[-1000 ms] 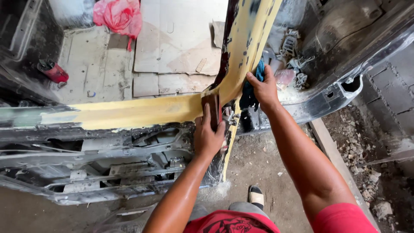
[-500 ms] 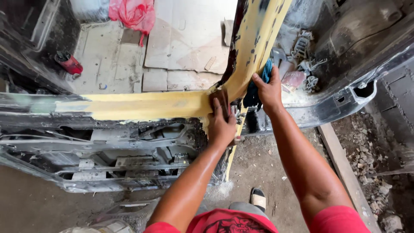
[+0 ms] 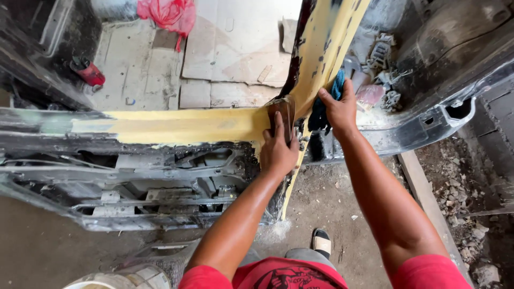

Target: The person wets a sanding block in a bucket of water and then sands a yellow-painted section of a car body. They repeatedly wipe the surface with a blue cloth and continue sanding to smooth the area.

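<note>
Red bag (image 3: 166,13) — red can (image 3: 88,72) behind door (image 3: 160,126)

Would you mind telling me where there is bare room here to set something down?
Free: the flat cardboard sheets beyond the yellow panel, between the red bag and the red can; also the dirt floor between the forearms. Crowded: the corner where the left hand presses a brown block and the right hand grips a blue rag; rubble lies right.

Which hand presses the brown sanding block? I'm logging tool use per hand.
The left hand presses the brown block flat on the yellow filler; the right hand grips a blue rag instead.
</note>
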